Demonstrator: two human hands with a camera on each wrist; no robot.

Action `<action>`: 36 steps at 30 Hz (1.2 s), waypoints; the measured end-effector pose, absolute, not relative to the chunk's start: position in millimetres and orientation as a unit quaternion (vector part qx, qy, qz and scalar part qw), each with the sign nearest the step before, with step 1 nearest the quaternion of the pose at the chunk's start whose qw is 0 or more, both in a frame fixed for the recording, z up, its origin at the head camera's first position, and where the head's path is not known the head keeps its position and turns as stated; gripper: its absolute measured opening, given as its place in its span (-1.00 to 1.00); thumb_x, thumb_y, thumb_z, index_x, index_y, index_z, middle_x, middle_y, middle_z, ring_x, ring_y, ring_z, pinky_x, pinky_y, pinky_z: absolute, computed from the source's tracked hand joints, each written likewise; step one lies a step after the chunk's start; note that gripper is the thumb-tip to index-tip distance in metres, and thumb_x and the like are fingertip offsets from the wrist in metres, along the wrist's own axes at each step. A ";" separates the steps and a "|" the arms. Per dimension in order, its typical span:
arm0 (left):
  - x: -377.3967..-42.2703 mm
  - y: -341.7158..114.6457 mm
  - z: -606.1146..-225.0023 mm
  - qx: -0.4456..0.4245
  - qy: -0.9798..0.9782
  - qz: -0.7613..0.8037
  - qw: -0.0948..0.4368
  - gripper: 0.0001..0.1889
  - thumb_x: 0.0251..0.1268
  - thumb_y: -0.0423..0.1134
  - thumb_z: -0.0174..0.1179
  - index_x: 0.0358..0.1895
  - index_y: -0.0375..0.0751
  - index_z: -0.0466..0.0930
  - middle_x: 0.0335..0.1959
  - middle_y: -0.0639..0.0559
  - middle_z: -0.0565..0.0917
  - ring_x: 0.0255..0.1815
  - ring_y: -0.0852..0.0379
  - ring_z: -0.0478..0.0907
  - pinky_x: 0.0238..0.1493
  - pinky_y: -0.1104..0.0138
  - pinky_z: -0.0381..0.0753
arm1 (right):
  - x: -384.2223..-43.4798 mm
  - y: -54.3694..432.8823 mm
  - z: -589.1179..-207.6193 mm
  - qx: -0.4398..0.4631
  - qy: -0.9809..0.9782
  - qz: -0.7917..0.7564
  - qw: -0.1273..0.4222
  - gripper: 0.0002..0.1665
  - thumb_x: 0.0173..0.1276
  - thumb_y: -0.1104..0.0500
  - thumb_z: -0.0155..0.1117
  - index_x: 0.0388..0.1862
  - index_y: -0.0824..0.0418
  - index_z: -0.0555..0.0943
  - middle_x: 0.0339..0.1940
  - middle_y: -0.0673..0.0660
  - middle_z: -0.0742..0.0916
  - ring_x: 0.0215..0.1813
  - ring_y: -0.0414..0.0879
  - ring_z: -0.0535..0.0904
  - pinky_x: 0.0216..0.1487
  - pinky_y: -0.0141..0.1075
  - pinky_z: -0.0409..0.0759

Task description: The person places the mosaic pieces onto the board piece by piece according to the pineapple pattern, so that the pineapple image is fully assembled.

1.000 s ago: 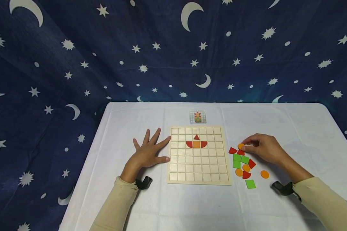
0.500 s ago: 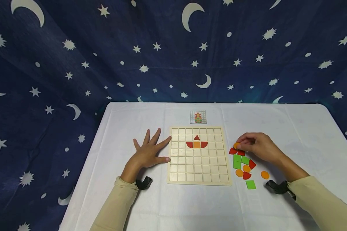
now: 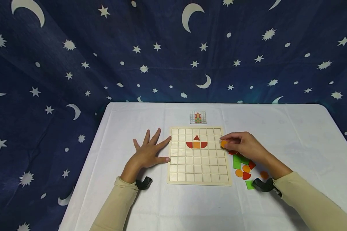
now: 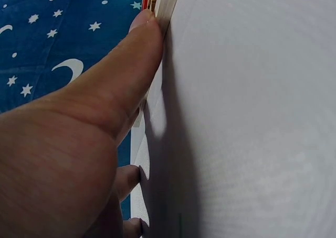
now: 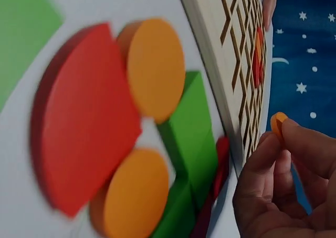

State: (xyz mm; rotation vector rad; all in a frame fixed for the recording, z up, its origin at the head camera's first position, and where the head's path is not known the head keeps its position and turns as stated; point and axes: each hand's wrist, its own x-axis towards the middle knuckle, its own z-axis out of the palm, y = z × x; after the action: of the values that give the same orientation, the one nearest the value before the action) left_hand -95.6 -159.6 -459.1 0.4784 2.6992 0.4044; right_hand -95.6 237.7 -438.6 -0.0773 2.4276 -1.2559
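Observation:
My right hand (image 3: 247, 146) pinches an orange round disc (image 3: 224, 144) between thumb and fingers at the right edge of the wooden grid board (image 3: 190, 176). In the right wrist view the same disc (image 5: 278, 123) shows edge-on at the fingertips. My left hand (image 3: 148, 153) lies spread at the board's left side, thumb and index fingertip at its edge; the left wrist view shows the thumb (image 4: 121, 70) against the board's side. On the board sit a red triangle (image 3: 196, 138), an orange square (image 3: 196, 145) below it, and red quarter-round pieces (image 3: 189, 145) on either side of the square.
Right of the board lie loose pieces: green squares (image 3: 236, 164), orange discs (image 3: 239, 173) and red quarter-rounds (image 3: 246, 175), partly under the right hand. A small pattern card (image 3: 198, 117) lies behind the board. A star-and-moon cloth (image 3: 162, 51) hangs behind the white table (image 3: 127, 122).
My right hand has moved left with the orange disc, from over the loose pieces to the board's right edge. The left hand has stayed in place.

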 end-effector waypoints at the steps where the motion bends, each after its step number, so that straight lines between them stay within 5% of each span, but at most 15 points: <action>1: -95.6 -159.6 -459.2 0.169 0.957 0.143 0.185 -0.06 0.16 0.43 0.27 0.61 0.45 0.08 0.73 -0.02 -0.22 0.68 -0.38 -0.48 0.26 -0.66 -0.42 | -96.1 234.6 -439.4 -0.029 0.868 -0.452 0.203 -0.66 0.36 0.06 0.45 0.08 0.10 0.73 -0.23 0.10 0.80 -0.26 -0.01 0.67 -0.30 -0.31 0.66; 12: -95.1 -158.8 -459.1 0.168 0.957 0.141 0.188 -0.05 0.15 0.43 0.28 0.61 0.44 0.08 0.73 -0.02 -0.23 0.68 -0.39 -0.47 0.26 -0.67 -0.41 | -98.3 210.0 -445.8 -0.054 0.847 -0.484 0.214 -0.74 0.40 0.06 0.41 0.00 0.13 0.77 -0.15 0.11 0.82 -0.27 -0.02 0.73 -0.20 -0.33 0.69; 27: -95.2 -159.0 -457.9 0.170 0.957 0.144 0.184 -0.06 0.16 0.43 0.28 0.61 0.42 0.09 0.73 -0.03 -0.21 0.68 -0.39 -0.46 0.25 -0.67 -0.40 | -100.8 181.4 -448.4 -0.046 0.848 -0.490 0.195 -0.78 0.31 0.10 0.49 -0.06 0.00 0.80 -0.26 0.04 0.80 -0.25 -0.01 0.67 -0.24 -0.33 0.60; 36: -96.0 -158.7 -457.0 0.169 0.957 0.142 0.190 -0.06 0.16 0.45 0.26 0.61 0.45 0.06 0.73 -0.01 -0.24 0.68 -0.37 -0.48 0.26 -0.67 -0.42 | -96.3 163.3 -449.7 -0.075 0.862 -0.474 0.164 -0.90 0.22 0.14 0.56 -0.28 0.00 0.81 -0.39 -0.04 0.81 -0.31 -0.12 0.70 -0.24 -0.33 0.61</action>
State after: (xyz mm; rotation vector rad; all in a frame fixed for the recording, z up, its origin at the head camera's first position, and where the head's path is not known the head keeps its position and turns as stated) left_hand -96.0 -158.7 -457.0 0.4759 2.6888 0.3995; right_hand -96.3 163.3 -449.7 -0.2144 2.4570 -1.3496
